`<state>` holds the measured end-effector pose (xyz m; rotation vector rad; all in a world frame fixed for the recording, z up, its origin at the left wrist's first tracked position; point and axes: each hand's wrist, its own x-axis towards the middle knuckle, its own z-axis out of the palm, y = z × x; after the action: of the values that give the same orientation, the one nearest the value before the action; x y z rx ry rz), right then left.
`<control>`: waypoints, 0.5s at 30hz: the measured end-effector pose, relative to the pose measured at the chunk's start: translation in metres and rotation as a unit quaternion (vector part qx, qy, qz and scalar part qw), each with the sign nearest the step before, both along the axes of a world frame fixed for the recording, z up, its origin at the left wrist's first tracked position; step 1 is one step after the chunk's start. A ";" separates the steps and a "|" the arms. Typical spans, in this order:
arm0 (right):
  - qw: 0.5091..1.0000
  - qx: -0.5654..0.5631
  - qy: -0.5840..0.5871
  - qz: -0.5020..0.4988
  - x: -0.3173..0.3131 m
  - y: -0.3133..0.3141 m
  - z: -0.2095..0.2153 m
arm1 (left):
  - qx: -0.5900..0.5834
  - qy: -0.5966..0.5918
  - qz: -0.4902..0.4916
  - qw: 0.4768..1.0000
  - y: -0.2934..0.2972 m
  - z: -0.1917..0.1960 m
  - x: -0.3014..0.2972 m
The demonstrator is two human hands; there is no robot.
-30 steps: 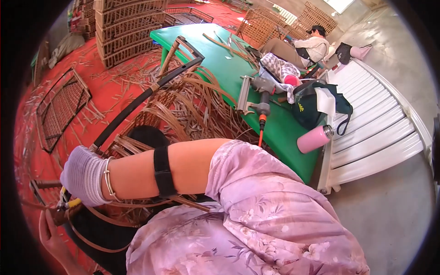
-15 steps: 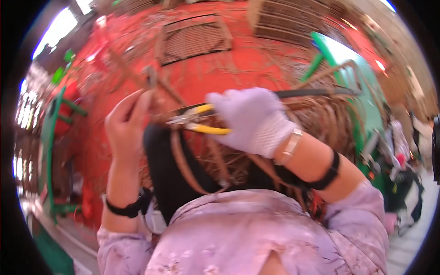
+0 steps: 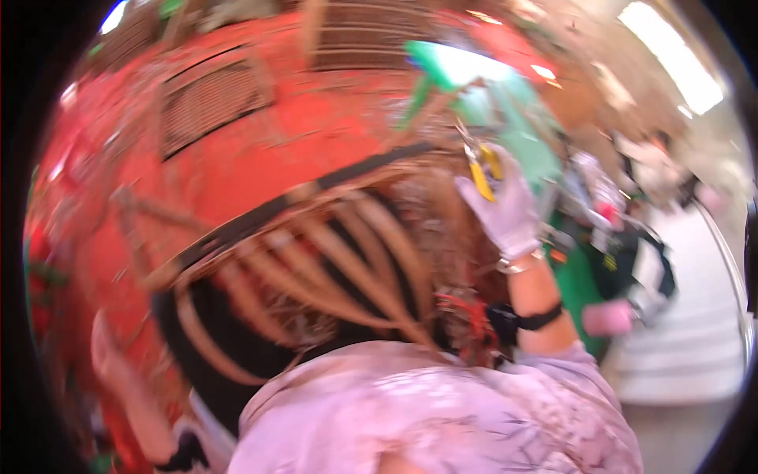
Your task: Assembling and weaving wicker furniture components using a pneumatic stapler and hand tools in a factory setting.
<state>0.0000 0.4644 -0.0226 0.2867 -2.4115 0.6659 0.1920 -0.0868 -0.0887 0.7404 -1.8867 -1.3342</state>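
My right hand (image 3: 505, 207), in a pale lavender work glove, is raised at the right. It is closed on a pair of pliers (image 3: 480, 172) with yellow handles, whose metal jaws point up and away. Across my lap lies a frame with a dark edge bar (image 3: 260, 219), and several brown flat strips (image 3: 308, 272) run from it toward me. My bare left hand (image 3: 113, 351) is low at the far left, apart from the frame. Motion smears its fingers, and nothing can be made out in it.
A woven panel (image 3: 217, 104) lies on the red floor (image 3: 260, 170) at the far left, with a slatted panel (image 3: 365, 38) further back. A green bench (image 3: 517, 118) stands at the right, beyond the pliers. Scraps are scattered over the floor.
The view has swung right. My right hand has moved off to the right with the pliers, away from the frame's left part. My left hand has dropped away from the strips, and more strips show.
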 end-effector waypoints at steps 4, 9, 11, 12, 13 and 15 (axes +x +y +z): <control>0.954 -0.096 -0.062 -0.276 0.006 0.118 -0.024 | 0.091 0.012 -0.053 0.994 -0.139 -0.112 0.039; 0.871 -0.089 -0.098 -0.473 0.056 0.222 -0.035 | 0.256 0.011 -0.061 0.965 -0.091 -0.131 -0.006; 0.854 -0.093 -0.061 -0.508 0.069 0.242 -0.038 | -0.076 -0.027 -0.207 0.975 -0.096 -0.143 -0.005; 0.834 -0.109 -0.059 -0.537 0.074 0.248 -0.040 | -0.075 -0.022 -0.210 0.974 -0.096 -0.140 -0.010; 0.813 -0.126 -0.056 -0.565 0.077 0.252 -0.040 | 0.065 -0.006 -0.161 0.985 -0.100 -0.132 -0.014; 0.770 -0.116 -0.137 -0.613 0.084 0.275 -0.050 | 0.207 0.012 -0.116 0.971 -0.091 -0.119 -0.026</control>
<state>0.0837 0.7393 -0.0722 -1.4640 -2.0961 0.3397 0.1664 -0.1775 -0.2073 0.7152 -1.7320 -1.9129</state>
